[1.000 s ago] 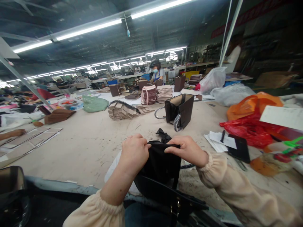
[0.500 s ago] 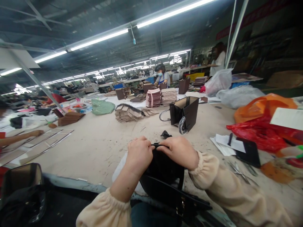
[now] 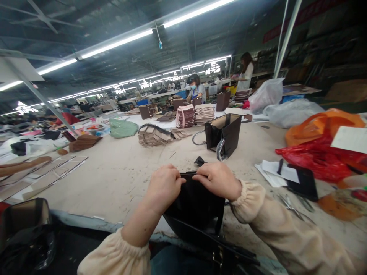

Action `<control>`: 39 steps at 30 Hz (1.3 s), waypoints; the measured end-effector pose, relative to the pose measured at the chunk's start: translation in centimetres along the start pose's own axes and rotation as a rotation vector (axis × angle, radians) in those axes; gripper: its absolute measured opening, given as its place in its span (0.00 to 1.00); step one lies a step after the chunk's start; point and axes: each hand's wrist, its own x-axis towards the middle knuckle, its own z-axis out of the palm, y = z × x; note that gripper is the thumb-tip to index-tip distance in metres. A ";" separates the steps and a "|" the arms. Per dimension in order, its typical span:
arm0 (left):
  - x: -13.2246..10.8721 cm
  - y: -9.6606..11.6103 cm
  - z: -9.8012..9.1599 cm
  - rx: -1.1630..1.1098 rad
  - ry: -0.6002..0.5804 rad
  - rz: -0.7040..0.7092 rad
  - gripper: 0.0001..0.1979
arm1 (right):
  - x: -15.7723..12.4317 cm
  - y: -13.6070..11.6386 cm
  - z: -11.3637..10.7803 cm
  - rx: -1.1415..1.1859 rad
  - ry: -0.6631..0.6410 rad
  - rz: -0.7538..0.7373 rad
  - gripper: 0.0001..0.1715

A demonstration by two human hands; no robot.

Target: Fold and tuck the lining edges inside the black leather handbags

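Note:
A black handbag (image 3: 197, 204) stands at the table's near edge, its mouth toward me and gold-coloured hardware on the near side. My left hand (image 3: 165, 187) pinches the far top rim at its left part. Close by on the same rim, my right hand (image 3: 219, 180) grips with thumb and fingers. Both hands are closed, with a short stretch of rim showing between them. Just beyond my right hand lies a small black scrap (image 3: 200, 161). Farther back, a dark brown handbag (image 3: 229, 135) stands upright with plastic-wrapped handles.
Stacked pieces (image 3: 155, 136) lie mid-table. To the right are scissors (image 3: 289, 204), a black flat object (image 3: 304, 183) and a red plastic bag (image 3: 312, 158). At left, another person's arm (image 3: 25, 166) reaches over flat panels (image 3: 57, 173). Another bag (image 3: 27, 217) sits lower left.
My hands have moved slightly apart along the rim, and more of the handbag's dark inside shows. The other person's arm at left has shifted a little.

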 end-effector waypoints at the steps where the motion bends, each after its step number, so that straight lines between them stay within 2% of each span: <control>1: 0.0 -0.4 -0.1 -0.003 -0.003 0.007 0.10 | 0.0 0.0 0.1 -0.004 0.008 -0.016 0.20; 6: 0.0 -1.6 -0.2 -0.008 0.010 -0.032 0.10 | 0.0 0.3 0.3 -0.010 0.044 -0.064 0.21; 12: -0.1 -1.4 0.5 -0.043 0.097 -0.074 0.10 | 0.1 0.6 0.3 0.014 0.040 -0.051 0.20; 19: -0.4 -1.6 1.0 -0.047 0.127 -0.028 0.11 | 0.2 0.5 0.3 0.064 0.037 -0.049 0.18; 23: -0.4 -1.3 1.1 -0.008 0.111 -0.088 0.11 | 0.1 0.5 0.3 0.069 0.037 -0.053 0.18; 32: -0.1 -0.8 1.2 0.040 0.124 -0.139 0.12 | -0.2 -0.1 0.4 -0.064 0.024 -0.043 0.18; 39: -0.7 -0.7 1.1 0.021 0.124 -0.138 0.11 | 0.0 -2.1 -1.2 -0.191 -0.069 0.011 0.17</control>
